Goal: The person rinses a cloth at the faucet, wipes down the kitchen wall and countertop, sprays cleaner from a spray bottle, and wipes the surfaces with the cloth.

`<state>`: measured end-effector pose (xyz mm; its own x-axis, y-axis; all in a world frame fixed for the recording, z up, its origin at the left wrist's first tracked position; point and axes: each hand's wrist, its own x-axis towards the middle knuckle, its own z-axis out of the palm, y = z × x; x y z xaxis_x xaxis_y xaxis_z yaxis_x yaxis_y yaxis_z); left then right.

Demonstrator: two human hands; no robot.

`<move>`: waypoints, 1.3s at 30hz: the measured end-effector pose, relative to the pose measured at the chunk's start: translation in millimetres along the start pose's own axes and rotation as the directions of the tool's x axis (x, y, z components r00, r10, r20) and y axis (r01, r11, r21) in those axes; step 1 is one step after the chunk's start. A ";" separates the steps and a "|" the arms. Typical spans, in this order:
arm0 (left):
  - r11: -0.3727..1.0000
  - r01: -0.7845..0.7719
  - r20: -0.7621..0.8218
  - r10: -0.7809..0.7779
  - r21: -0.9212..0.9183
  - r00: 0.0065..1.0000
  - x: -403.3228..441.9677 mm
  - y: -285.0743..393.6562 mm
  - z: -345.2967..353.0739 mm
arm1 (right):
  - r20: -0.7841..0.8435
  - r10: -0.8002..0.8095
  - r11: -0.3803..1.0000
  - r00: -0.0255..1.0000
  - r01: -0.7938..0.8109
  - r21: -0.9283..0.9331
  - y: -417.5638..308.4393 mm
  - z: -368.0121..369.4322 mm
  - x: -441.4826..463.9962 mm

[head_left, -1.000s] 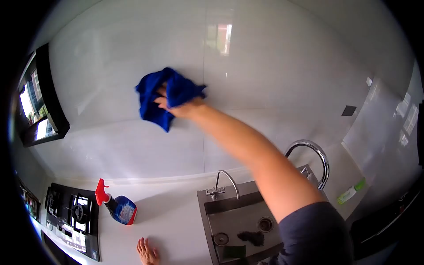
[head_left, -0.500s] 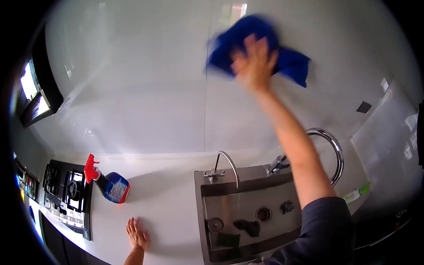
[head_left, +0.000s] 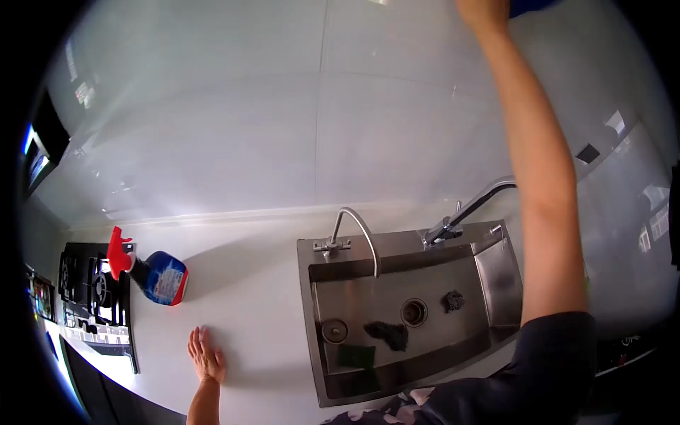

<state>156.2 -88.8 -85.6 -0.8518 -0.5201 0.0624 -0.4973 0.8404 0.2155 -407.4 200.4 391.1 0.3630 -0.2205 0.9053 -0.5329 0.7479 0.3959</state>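
Observation:
At the very top edge, my right hand (head_left: 485, 13) is partly cut off, its fingertips out of view. It holds a blue cloth (head_left: 531, 6) against the glossy grey wall panel (head_left: 397, 134); only a small strip of the cloth shows. My left hand (head_left: 207, 358) lies flat on the white countertop (head_left: 248, 312) with nothing under its fingers that I can see. Beyond that hand stands a blue spray bottle (head_left: 166, 278) with a red trigger head, between the hand and the stove.
A steel sink (head_left: 306, 312) holds a dark rag (head_left: 388, 335), a green scouring pad (head_left: 355, 356) and a metal scrubber (head_left: 452, 302). A thin tap (head_left: 363, 230) and a larger faucet (head_left: 471, 207) rise behind it. The gas stove (head_left: 99, 290) is at left.
My right hand has moved up and right along the wall with the blue cloth, mostly leaving the view. The camera view has shifted slightly; my left hand stays flat on the countertop.

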 end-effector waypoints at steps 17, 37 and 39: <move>0.996 -0.060 -0.001 0.060 0.068 0.998 -1.4 -6.7 4.4 | 0.231 0.543 0.833 0.807 -0.483 -0.268 -28.9 -47.6 -198.0; 0.995 -0.099 -0.035 0.100 0.024 0.994 -1.6 -9.7 8.7 | 0.005 0.877 -0.474 -0.481 -0.867 -0.154 -186.2 -74.2 -453.2; 0.994 -0.099 -0.038 0.101 0.045 0.994 -1.3 -10.4 8.4 | 0.118 0.857 -0.488 -0.501 -0.864 -0.126 -242.9 -81.2 -409.0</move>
<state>161.1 -95.6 -96.2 -0.8909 -0.4378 0.1208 -0.4171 0.8940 0.1638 -364.3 159.8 -87.8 -0.7290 0.6778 -0.0959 0.0421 -0.0955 -0.9945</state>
